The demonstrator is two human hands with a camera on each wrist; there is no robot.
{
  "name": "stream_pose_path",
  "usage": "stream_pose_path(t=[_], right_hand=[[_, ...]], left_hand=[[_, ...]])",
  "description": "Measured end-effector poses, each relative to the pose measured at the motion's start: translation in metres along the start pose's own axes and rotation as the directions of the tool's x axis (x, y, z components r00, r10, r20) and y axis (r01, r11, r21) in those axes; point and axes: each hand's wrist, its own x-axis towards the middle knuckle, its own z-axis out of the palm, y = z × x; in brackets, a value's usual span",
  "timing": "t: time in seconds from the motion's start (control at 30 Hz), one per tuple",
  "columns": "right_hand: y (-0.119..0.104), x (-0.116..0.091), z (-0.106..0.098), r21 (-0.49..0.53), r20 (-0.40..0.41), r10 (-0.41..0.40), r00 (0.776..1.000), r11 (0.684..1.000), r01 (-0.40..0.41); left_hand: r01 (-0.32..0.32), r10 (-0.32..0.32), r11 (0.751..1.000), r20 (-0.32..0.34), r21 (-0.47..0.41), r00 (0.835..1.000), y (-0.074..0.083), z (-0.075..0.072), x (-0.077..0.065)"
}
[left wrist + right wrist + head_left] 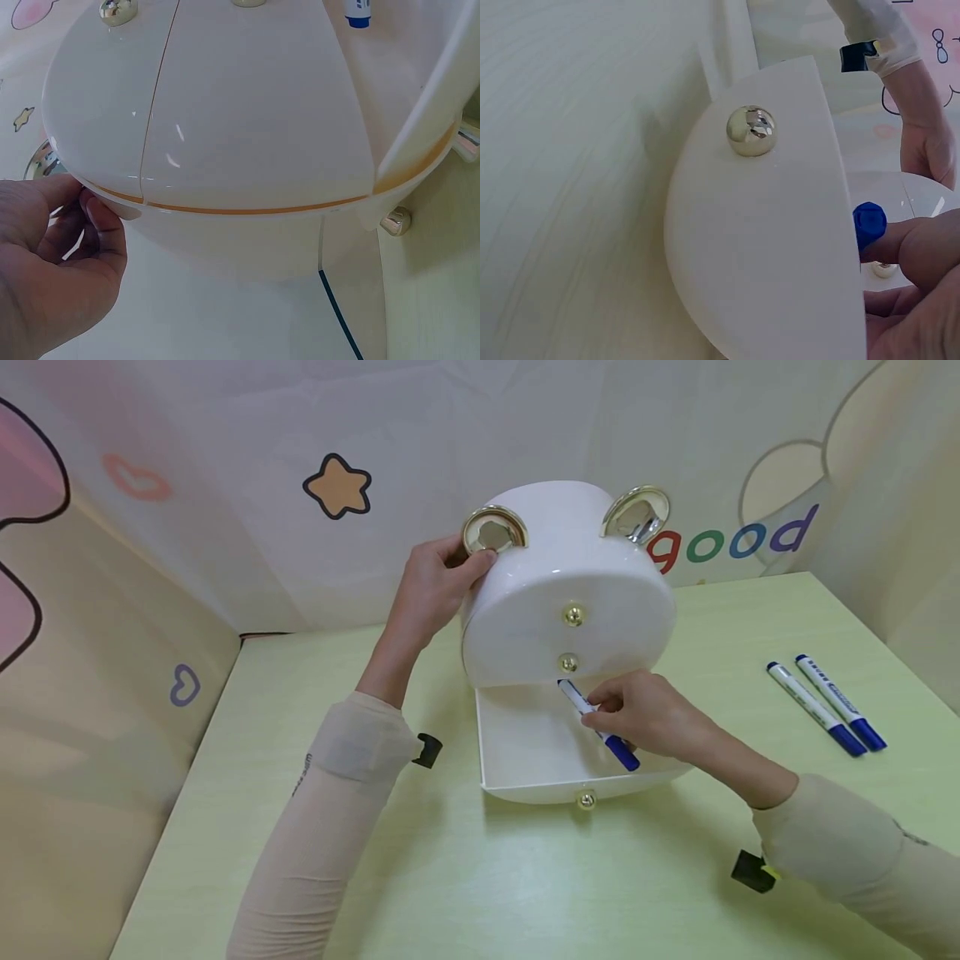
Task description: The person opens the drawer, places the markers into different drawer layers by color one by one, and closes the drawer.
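A white rounded storage box (517,635) with gold ears and gold ball knobs stands on the table, its bottom drawer (513,735) pulled out. At the left ear (491,533), my left hand (437,583) grips the box, thumb in front and fingers curled behind. Over the open drawer my right hand (651,717) pinches a white marker (573,695), whose blue cap points toward the front right. In the right wrist view the blue cap (870,221) shows just beyond the drawer front (757,240). The left wrist view catches the marker's dark blue end (358,21) above the drawer.
Two more blue-capped markers (810,708) lie side by side on the light green table (450,877), right of the box. Behind the table hangs a printed cloth (247,435) with a star and the word "good".
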Motion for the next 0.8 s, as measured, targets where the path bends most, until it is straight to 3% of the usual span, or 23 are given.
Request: stream_pose_path(t=[0.6,0.8], right_hand=[[-0.001,0.007,0.014,0.088,-0.049,-0.017,0.999,0.996,0.021],[-0.001,0.006,0.014,0.066,-0.046,-0.015,0.999,0.998,0.018]], left_hand=[[0.006,-0.006,1.000,0.004,-0.011,1.000,0.001,0.001,0.000],[0.013,-0.013,1.000,0.005,-0.008,1.000,0.001,0.000,-0.001]])
